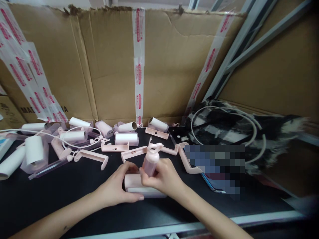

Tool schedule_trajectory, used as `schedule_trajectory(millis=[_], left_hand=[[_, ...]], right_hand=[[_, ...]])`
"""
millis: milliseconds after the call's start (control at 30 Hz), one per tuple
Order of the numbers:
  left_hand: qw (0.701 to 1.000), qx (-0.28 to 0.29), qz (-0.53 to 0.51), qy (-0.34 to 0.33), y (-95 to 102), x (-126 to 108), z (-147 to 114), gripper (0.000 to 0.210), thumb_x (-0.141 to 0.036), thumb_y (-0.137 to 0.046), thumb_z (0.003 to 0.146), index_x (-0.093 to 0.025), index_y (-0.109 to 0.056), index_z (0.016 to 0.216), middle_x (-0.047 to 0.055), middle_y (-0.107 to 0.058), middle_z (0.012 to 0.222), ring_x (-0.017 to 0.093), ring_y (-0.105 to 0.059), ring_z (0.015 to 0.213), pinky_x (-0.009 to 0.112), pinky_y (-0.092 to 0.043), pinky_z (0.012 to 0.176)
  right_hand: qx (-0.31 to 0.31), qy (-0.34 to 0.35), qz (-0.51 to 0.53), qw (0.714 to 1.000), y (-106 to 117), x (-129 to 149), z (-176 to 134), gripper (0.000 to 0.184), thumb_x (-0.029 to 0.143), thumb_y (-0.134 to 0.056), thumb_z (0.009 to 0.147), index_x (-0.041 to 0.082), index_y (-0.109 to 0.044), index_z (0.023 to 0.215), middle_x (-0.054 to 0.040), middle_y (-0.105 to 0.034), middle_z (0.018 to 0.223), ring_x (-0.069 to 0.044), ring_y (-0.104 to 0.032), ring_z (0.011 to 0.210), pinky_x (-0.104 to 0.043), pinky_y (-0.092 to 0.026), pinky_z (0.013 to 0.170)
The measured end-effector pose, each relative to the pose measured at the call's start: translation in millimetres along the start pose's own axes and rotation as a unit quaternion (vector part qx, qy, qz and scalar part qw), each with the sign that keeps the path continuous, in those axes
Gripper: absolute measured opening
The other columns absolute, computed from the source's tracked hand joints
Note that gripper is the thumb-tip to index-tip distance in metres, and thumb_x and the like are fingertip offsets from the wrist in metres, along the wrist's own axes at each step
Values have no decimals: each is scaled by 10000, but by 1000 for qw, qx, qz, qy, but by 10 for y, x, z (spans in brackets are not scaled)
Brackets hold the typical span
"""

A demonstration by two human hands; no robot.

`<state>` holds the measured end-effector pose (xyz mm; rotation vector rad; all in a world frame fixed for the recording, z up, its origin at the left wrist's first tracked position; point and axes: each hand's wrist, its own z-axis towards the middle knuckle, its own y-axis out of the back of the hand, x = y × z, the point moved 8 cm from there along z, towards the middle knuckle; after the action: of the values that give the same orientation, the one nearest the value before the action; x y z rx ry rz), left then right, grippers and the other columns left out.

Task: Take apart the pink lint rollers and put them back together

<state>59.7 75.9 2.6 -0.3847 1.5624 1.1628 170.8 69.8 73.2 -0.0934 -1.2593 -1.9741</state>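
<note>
On the black table in front of me lies a pink lint roller head [132,181], with a strip of white paper roll along its near side. My left hand [116,186] is closed around its left end, thumb in front and fingers behind. A pink lint roller handle [151,161] with a translucent shaft stands nearly upright above the head, its looped end up. My right hand [165,176] grips this handle by the shaft. The handle's lower end is hidden behind the fingers, so I cannot tell whether it touches the head.
Behind my hands lie several pink brackets [134,153] and white paper rolls [126,138] in translucent covers. A phone [214,172] with a blurred screen lies to the right, beside a coiled white cable [255,132]. A tall cardboard box [109,66] closes off the back.
</note>
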Motion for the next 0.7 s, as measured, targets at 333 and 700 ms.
schedule_trajectory(millis=[333,700], left_hand=[[952,11,286,-107,86,-395,-94,390,-437,-636,727,-200,-544,1022,77,-589,991,268,-522,944,399,-433,838],[872,-3,472,-132,206,-500,-800,447,-494,-564,779,-215,-560,1128,86,-638,1048,270,-576,934,361,-428,859]], right_hand=[[-22,33,7,999,-100,-22,24,125,257,-548,686,172,-534,597,4,-563,479,-122,-515,428,-214,-389,469],[146,82,380,910,-8,29,51,563,555,-469,812,178,-349,1212,30,-517,678,-102,-500,507,-214,-428,472]])
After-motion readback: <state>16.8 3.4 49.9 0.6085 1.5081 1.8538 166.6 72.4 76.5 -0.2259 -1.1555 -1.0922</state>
